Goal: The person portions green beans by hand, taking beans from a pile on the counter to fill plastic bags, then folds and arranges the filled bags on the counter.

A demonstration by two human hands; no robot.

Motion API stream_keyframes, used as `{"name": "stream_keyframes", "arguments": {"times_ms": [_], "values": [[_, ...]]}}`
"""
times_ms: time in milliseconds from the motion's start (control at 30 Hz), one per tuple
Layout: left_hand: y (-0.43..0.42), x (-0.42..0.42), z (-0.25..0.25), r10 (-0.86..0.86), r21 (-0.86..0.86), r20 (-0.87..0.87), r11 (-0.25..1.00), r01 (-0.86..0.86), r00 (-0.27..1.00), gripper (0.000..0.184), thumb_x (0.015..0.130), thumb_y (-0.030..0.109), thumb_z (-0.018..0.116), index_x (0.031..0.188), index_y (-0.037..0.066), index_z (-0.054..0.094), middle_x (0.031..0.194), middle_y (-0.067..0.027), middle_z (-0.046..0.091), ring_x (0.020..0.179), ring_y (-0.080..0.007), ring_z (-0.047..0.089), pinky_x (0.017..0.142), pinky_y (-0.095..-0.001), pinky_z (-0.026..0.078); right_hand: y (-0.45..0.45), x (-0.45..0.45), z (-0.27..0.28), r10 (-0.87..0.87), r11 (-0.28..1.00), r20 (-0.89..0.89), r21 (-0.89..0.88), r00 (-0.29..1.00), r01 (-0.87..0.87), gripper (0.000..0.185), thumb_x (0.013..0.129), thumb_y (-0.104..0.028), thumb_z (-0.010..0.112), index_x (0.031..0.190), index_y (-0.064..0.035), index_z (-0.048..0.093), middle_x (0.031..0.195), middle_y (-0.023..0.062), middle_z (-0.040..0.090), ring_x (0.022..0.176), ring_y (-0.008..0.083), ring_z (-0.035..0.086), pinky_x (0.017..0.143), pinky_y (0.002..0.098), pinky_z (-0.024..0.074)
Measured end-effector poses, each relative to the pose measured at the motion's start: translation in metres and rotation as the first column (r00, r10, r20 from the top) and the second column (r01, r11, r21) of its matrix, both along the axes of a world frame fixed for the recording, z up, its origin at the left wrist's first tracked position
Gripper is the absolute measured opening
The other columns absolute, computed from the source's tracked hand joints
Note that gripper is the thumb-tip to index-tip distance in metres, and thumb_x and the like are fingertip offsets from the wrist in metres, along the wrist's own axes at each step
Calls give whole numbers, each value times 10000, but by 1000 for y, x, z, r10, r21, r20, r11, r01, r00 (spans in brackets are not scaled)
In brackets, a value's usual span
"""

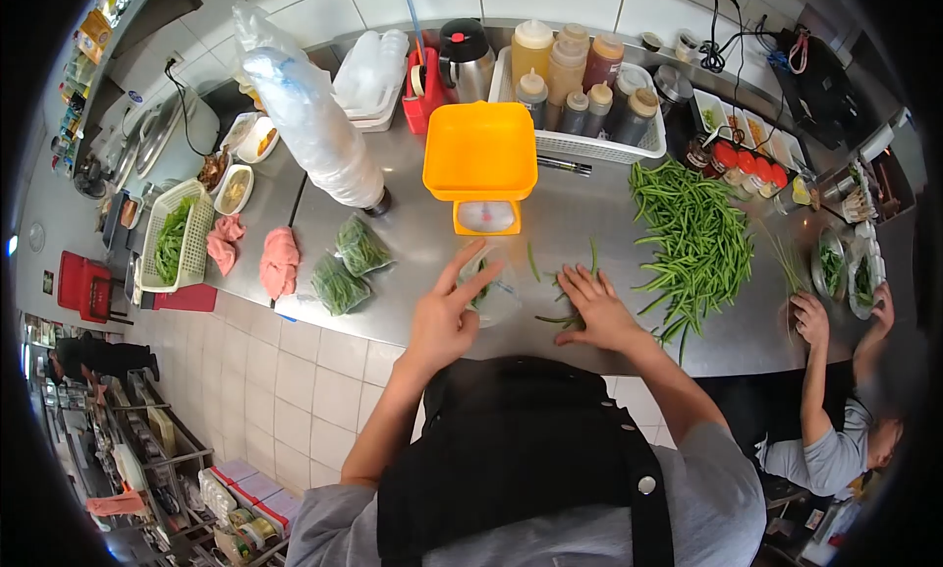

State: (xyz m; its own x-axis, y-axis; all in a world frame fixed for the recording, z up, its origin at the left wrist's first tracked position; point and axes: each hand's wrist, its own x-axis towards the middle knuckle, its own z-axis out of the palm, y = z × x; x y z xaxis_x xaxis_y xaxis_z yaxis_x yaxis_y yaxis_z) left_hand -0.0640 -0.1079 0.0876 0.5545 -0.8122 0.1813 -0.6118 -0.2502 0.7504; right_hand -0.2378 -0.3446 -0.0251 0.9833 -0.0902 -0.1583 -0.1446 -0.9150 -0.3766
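My left hand is over the left side of a clear plastic bag with some green beans in it. Two of its fingers stretch out and apart, while the others look curled; I see no firm grip on the bag. My right hand lies with spread fingers on the steel counter, touching a few loose green beans. Another bean lies between the hands. Just beyond the bag stands a yellow kitchen scale with an orange tray on top. To the right is a large pile of green beans.
Two filled bags of greens lie left, near pink cloths and a tall roll of plastic bags. Behind are a red container, a thermos and a basket of sauce bottles. A co-worker's hands work at right.
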Motion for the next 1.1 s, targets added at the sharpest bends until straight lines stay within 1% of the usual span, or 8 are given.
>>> {"name": "stream_keyframes", "arguments": {"times_ms": [133, 433, 533, 600, 733, 933, 1033, 1100], "values": [[-1, -11, -9, 81, -53, 144, 996, -74, 986, 611, 700, -86, 542, 1230, 173, 704, 1455, -120, 494, 729, -191, 606, 616, -277, 497, 11, -23, -22, 5, 998, 170, -61, 985, 6, 783, 817, -338, 732, 1478, -80, 402, 1438, 83, 479, 1372, 308, 401, 1156, 513, 276], [-13, -23, -22, 145, -23, 23, 989, -145, 989, 636, 808, -9, 570, 1429, 104, 492, 1488, -131, 445, 775, -271, 691, 679, -367, 573, 19, 8, -56, -232, 960, 322, -78, 918, 269, 258, 930, -57, 503, 1179, 7, 528, 1026, 167, 562, 997, 324, 554, 890, 415, 449], [-11, -21, -20, 120, -38, 89, 992, -117, 989, 681, 801, -20, 557, 1463, 79, 433, 1496, -129, 438, 799, -293, 685, 686, -371, 571, 8, 21, -41, -460, 850, 324, 431, 826, 304, 195, 988, -80, 436, 1155, -21, 517, 844, 106, 515, 762, 245, 547, 689, 351, 471], [-10, -22, -15, 110, -15, 58, 994, -110, 992, 702, 793, -24, 554, 1474, 79, 417, 1509, -133, 424, 830, -303, 685, 693, -376, 571, 10, 23, 34, -395, -44, -375, 920, 839, 391, 136, 1022, -105, 421, 1118, -41, 495, 811, 39, 476, 633, 127, 470, 540, 287, 391], [-13, -29, -14, 25, 57, 4, 998, -25, 1000, 779, 773, -24, 567, 1514, 77, 348, 1548, -137, 379, 893, -312, 685, 706, -387, 570, 23, 20, 100, 163, -493, -378, 769, 911, 407, 149, 1049, -175, 431, 1133, -62, 480, 724, -18, 408, 496, 46, 322, 407, 206, 262], [-20, -45, -27, -236, 78, 214, 971, 224, 948, 866, 729, -59, 594, 1534, 66, 302, 1581, -138, 325, 955, -344, 678, 714, -377, 570, 49, 40, 52, 234, -260, -625, 698, 745, 667, 211, 1034, -232, 496, 884, -85, 511, 705, -19, 426, 470, 43, 336, 389, 198, 221], [-17, -42, -16, -350, 196, 222, 930, 310, 910, 891, 706, -81, 588, 1536, 60, 295, 1589, -152, 304, 1009, -366, 665, 733, -382, 570, 61, 52, 43, 212, -326, -572, 723, 792, 610, 159, 1024, -219, 517, 973, -71, 545, 796, 11, 523, 559, 77, 471, 435, 221, 359], [-16, -43, -15, -314, 156, 195, 945, 287, 929, 897, 708, -93, 575, 1540, 63, 281, 1589, -158, 299, 1032, -368, 656, 739, -384, 571, 82, 69, 71, -313, -453, -678, 722, 665, 523, 179, 1026, -220, 500, 967, -63, 561, 867, 19, 581, 721, 129, 584, 562, 247, 464]]}}
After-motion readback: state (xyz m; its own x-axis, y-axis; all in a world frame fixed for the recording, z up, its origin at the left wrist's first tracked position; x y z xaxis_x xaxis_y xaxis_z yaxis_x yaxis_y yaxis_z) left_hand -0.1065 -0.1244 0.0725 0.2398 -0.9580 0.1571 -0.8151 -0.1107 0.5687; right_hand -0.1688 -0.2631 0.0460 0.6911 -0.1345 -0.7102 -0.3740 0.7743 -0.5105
